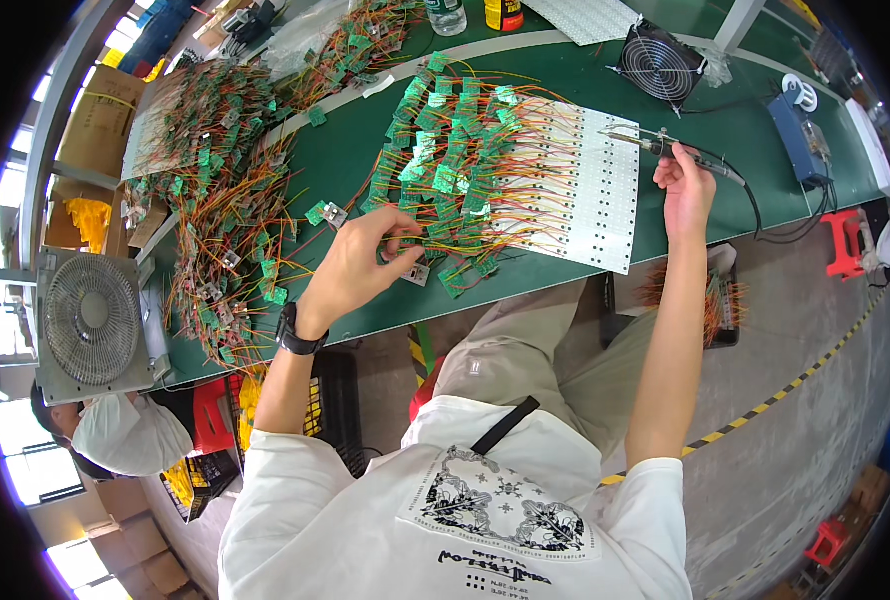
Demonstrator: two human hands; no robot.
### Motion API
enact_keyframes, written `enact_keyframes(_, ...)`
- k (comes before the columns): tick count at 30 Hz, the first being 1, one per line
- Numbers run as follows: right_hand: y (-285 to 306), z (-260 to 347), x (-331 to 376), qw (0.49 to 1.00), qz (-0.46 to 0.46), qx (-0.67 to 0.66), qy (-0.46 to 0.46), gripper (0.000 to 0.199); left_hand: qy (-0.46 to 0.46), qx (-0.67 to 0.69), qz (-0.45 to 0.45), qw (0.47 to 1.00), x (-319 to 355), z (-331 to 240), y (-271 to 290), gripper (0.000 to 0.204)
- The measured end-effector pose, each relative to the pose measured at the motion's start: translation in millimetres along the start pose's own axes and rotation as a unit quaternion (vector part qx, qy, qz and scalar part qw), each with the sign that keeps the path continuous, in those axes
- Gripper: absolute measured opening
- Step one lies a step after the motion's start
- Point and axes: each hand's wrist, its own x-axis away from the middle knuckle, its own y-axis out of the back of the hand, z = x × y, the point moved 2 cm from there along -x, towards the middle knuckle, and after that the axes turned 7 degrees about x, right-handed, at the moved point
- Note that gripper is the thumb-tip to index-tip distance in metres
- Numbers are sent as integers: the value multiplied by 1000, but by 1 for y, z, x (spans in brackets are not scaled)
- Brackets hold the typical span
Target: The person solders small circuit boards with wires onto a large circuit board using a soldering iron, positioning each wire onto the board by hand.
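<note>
My right hand (685, 190) grips a soldering iron (667, 146) by its handle, its tip over the right part of a white perforated panel (600, 215). Rows of red and yellow wires run left from the panel to many small green circuit boards (445, 150), which lie in overlapping columns. My left hand (370, 255) is at the near left edge of these boards, thumb and fingers pinched together; what lies between the fingertips is too small to make out. A small board with a metal connector (334, 214) lies beside its knuckles, and another (417, 274) shows under the fingers.
A large heap of wired green boards (215, 150) covers the table's left. A black fan (660, 65) stands at the back, a blue soldering station (800, 140) at the right. A grey fan (92, 310) and another person (130, 435) are at the left. A red stool (845, 245) stands right.
</note>
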Motion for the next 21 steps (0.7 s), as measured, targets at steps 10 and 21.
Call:
enact_keyframes(10, 0, -1, 2, 1000, 1, 8, -3, 16, -38, -67, -29, 997, 17, 3, -19, 22)
enact_keyframes(21, -2, 2, 1, 1000, 2, 16, -1, 16, -34, -83, -19, 996, 36, 10, -22, 16)
